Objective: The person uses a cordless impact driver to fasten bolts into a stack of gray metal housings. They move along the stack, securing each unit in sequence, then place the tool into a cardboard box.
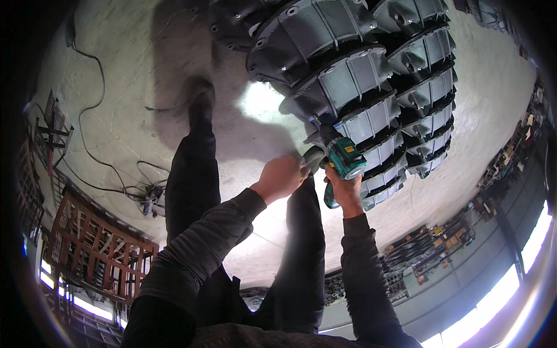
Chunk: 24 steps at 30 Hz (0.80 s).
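Note:
My right hand grips the handle of a teal and black cordless power driver. Its nose points up against the edge of a grey ribbed cast-metal housing. My left hand is closed just left of the tool, its fingers at a small round dark part under the housing's rim. Several more grey housings lie stacked in rows to the right. What sits inside my left fingers is hidden.
My dark trouser legs and a shoe stand on the concrete floor. Black cables trail across the floor at left. A brown wooden crate frame stands at lower left. Shelves with parts line the right wall.

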Available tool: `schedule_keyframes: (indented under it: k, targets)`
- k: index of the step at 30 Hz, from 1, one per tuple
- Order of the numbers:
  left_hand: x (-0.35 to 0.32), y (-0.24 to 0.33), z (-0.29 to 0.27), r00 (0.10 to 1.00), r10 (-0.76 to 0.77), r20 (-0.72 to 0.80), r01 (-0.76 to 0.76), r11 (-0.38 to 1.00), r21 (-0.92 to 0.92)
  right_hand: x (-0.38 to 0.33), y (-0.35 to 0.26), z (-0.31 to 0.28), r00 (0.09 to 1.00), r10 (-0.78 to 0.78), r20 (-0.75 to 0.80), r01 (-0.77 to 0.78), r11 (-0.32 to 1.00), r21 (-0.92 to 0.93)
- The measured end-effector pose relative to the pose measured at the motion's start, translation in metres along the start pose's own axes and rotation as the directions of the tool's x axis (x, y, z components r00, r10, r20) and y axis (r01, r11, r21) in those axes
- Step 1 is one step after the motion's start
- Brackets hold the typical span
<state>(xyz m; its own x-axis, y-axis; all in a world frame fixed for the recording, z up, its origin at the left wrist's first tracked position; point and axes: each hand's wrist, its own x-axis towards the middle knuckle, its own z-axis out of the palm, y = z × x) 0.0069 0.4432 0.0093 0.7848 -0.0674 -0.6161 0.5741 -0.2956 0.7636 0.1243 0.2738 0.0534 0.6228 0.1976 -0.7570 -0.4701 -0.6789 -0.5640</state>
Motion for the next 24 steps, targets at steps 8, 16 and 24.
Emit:
schedule_keyframes:
  k: [8, 16, 24]
  targets:
    - [0.004, -0.013, 0.023, 1.0, -0.013, 0.027, 0.012, 0.999, 0.041, 0.0, -0.001, -0.02, 0.998, -0.039, 0.053, 0.051, 0.968, -0.247]
    - [0.003, -0.023, 0.005, 1.0, -0.003, -0.018, 0.004, 0.998, 0.058, -0.002, 0.003, -0.016, 0.996, -0.075, -0.048, 0.064, 0.978, -0.197]
    - [0.0, -0.022, -0.043, 0.974, -0.046, -0.22, 0.034, 0.998, -0.058, -0.008, -0.001, -0.023, 0.999, 0.018, -0.038, -0.017, 0.999, 0.035]
